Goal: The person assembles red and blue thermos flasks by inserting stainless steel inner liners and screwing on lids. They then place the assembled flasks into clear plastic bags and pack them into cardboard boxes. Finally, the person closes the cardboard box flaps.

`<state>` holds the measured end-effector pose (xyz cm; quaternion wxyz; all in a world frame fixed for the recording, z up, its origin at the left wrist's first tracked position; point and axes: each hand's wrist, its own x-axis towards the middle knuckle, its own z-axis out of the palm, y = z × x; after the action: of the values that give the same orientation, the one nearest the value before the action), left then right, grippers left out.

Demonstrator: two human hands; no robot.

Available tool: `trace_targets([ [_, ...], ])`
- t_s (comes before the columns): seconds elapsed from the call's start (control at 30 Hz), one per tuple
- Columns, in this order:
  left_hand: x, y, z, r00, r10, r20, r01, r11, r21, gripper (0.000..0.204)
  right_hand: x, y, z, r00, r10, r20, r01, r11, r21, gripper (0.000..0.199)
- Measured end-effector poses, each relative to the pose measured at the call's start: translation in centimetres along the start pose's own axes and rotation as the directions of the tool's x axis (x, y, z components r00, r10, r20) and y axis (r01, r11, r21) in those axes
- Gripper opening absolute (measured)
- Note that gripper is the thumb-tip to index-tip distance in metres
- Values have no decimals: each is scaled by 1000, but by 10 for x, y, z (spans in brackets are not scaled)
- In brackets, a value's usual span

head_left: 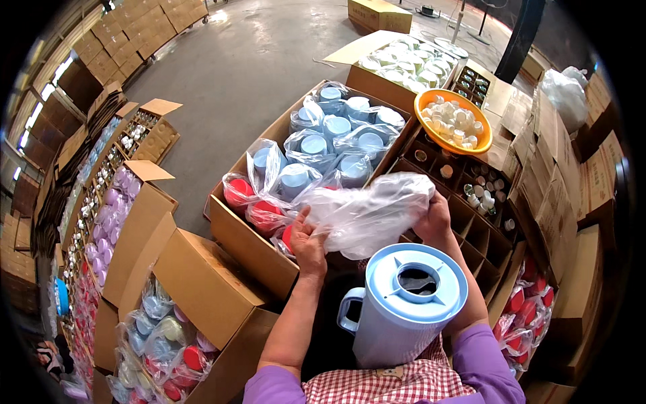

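Note:
A clear plastic bag (pixel 370 209) is stretched between my two hands above the boxes. My right hand (pixel 434 217) is closed on the bag's right end. At its left end my left hand (pixel 308 244) has its thumb raised and its fingers curled into the plastic. Below the bag, a light blue pitcher (pixel 393 330) leans against my checked apron, its handle to the left. The round opening in its lid looks dark. Just beyond my left hand, a carton (pixel 252 252) holds bagged pitchers with blue lids (pixel 314 145) and red lids (pixel 266 214).
An orange basin (pixel 486 128) of small whitish cups sits on a divided carton (pixel 471 232) to the right. Behind stands a carton of pale-lidded items (pixel 410 64). An open carton (pixel 208 269) of mixed bagged items is at lower left. Red-lidded bagged items (pixel 528 306) lie at right.

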<state>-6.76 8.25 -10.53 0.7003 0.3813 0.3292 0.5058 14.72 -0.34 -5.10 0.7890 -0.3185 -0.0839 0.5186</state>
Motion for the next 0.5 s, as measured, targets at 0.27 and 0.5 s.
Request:
trace_targets([
  [0.27,-60,85,23,864,264,429,-147,947,-285,10,-115,-30,-23,936,-253,243,289,949,-123,23],
  [0.5,-79,83,-59,446,-348,825,-325,796,511,17,-192,-34,-45,659,274,701,411,648,-641,14],
])
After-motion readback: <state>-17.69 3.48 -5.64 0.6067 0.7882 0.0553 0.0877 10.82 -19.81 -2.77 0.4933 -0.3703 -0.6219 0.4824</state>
